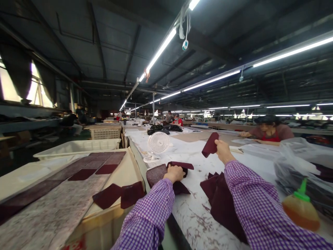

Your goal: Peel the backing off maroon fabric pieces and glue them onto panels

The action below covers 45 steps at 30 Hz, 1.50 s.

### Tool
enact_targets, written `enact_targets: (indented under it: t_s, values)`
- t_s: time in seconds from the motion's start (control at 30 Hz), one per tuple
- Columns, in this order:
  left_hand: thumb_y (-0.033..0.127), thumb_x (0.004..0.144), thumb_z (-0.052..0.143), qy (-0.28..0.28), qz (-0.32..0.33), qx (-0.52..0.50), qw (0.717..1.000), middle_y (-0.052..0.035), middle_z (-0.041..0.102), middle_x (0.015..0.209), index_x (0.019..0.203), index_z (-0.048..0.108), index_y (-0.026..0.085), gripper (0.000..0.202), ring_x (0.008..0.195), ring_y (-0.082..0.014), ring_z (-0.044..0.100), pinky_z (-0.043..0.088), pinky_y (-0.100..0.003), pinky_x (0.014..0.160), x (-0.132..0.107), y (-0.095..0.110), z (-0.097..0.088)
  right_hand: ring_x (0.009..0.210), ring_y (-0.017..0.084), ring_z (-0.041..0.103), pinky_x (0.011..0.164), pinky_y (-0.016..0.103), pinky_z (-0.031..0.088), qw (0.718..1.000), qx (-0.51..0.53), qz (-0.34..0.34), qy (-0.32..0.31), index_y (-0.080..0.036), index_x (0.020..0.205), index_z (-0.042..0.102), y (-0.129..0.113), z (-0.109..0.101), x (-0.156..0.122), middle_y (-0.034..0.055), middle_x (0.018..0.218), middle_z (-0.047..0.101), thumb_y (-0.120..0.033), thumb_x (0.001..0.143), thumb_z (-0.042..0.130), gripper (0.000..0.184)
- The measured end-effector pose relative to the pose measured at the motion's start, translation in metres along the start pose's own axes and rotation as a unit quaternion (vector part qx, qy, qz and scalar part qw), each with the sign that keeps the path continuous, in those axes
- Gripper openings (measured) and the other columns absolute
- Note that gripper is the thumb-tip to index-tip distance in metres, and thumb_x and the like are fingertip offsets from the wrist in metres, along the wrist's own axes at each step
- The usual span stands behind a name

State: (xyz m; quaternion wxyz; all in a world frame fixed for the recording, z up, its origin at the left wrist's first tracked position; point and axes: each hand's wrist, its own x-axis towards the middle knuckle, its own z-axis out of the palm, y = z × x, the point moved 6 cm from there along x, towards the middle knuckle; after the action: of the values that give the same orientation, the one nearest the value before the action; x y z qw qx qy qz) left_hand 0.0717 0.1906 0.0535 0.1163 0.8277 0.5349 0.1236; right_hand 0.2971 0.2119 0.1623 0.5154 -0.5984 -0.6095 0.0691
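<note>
My right hand (223, 151) is raised over the white-covered table, its fingers closed on the edge of a curled maroon cut piece (210, 145). I cannot tell whether the piece is cloth or leather. Lower and to the left, at the table's edge, my left hand (174, 173) is closed on another maroon piece (184, 165), which is folded over. A mottled maroon piece (156, 174) lies just left of that hand. Under my right forearm, a stack of maroon pieces (223, 201) rests on the table, partly hidden by my checked sleeve.
A white fan (159, 142) stands behind my left hand. To the left, a board carrying maroon pieces (106, 196) lies across cream bins (78, 147). An amber bottle with a green nozzle (301, 208) and clear plastic (293, 156) are at right. A co-worker (270, 130) sits across the table.
</note>
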Motion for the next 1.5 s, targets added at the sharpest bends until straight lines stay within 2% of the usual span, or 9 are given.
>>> enact_targets:
  t_s: [0.17,0.33,0.5,0.7,0.9,1.1,1.23,1.4,1.5]
  values:
    - [0.032,0.09,0.052,0.013,-0.009,-0.199,0.98,-0.0091,0.054,0.12,0.117,0.053,0.017,0.031,0.103,-0.0213,0.055,0.048,-0.043,0.087,0.015,-0.009,-0.02,0.062,0.014,0.059,0.057,0.026,0.048,0.997,0.067,0.009,-0.035,-0.013,0.084,0.059,-0.024,0.002,-0.024,0.0019,0.068,0.062,-0.032,0.09,0.042,0.026]
    - [0.039,0.092,0.044,0.004,-0.059,-0.398,0.916,-0.0113,0.057,0.111,0.116,0.051,0.011,0.038,0.093,-0.0213,0.06,0.052,-0.038,0.077,0.02,-0.015,-0.024,0.055,0.013,0.051,0.051,0.024,0.037,0.991,0.066,-0.062,-0.095,-0.017,0.07,0.053,-0.055,0.012,-0.053,-0.0012,0.06,0.056,-0.036,0.083,0.044,0.024]
    - [0.064,0.088,0.014,-0.094,-0.036,-0.525,0.845,-0.0233,0.063,0.097,0.102,0.051,0.004,0.072,0.087,-0.0274,0.065,0.053,-0.041,0.075,-0.005,-0.004,-0.021,0.054,0.012,0.043,0.055,0.025,0.032,0.976,0.02,-0.164,-0.141,-0.018,0.063,0.051,-0.089,0.019,-0.091,-0.0033,0.055,0.048,-0.033,0.083,0.05,0.024]
    - [0.074,0.076,0.039,-0.228,0.026,-0.701,0.675,-0.0181,0.063,0.096,0.104,0.05,0.007,0.073,0.087,-0.029,0.064,0.052,-0.046,0.073,-0.073,0.021,-0.017,0.067,0.013,0.054,0.062,0.025,0.038,0.823,-0.205,-0.414,-0.33,-0.017,0.078,0.061,-0.131,0.03,-0.192,0.0031,0.077,0.063,-0.017,0.091,0.039,0.025]
    - [0.025,0.066,0.077,-0.149,0.006,-0.725,0.672,-0.0085,0.064,0.09,0.102,0.056,0.011,0.044,0.072,-0.016,0.063,0.05,-0.027,0.066,-0.133,0.034,0.001,0.093,0.017,0.059,0.082,0.029,0.044,0.761,-0.225,-0.485,-0.368,-0.018,0.091,0.064,-0.133,0.022,-0.256,0.0055,0.095,0.067,-0.008,0.089,0.04,0.026]
    - [0.021,0.06,0.081,-0.127,-0.019,-0.744,0.655,-0.0094,0.063,0.099,0.109,0.056,0.014,0.055,0.081,-0.0177,0.063,0.049,-0.027,0.07,-0.181,0.049,0.017,0.109,0.02,0.054,0.099,0.038,0.038,0.741,-0.185,-0.494,-0.415,-0.02,0.089,0.067,-0.131,0.0,-0.302,0.0049,0.115,0.063,-0.015,0.083,0.052,0.017]
    - [0.019,0.058,0.08,-0.089,-0.035,-0.735,0.672,-0.0096,0.064,0.105,0.112,0.056,0.015,0.059,0.088,-0.0195,0.062,0.049,-0.027,0.072,-0.201,0.056,0.028,0.106,0.02,0.057,0.1,0.035,0.037,0.754,-0.104,-0.444,-0.473,-0.016,0.076,0.066,-0.141,-0.02,-0.315,0.0066,0.114,0.063,-0.023,0.082,0.058,0.013]
    - [0.019,0.061,0.075,-0.041,-0.041,-0.73,0.681,-0.0063,0.068,0.09,0.106,0.061,0.014,0.048,0.075,-0.0147,0.061,0.047,-0.024,0.069,-0.212,0.061,0.042,0.077,0.015,0.06,0.072,0.027,0.048,0.911,-0.037,-0.215,-0.35,-0.015,0.09,0.064,-0.118,-0.052,-0.271,0.0068,0.087,0.067,-0.036,0.092,0.041,0.031]
    - [0.019,0.062,0.073,-0.017,-0.049,-0.735,0.676,-0.0053,0.069,0.089,0.107,0.061,0.015,0.047,0.074,-0.0136,0.061,0.046,-0.024,0.07,-0.217,0.061,0.047,0.08,0.017,0.059,0.07,0.03,0.048,0.931,-0.061,-0.074,-0.353,-0.017,0.11,0.058,-0.081,-0.055,-0.261,0.0075,0.094,0.064,-0.045,0.089,0.045,0.038]
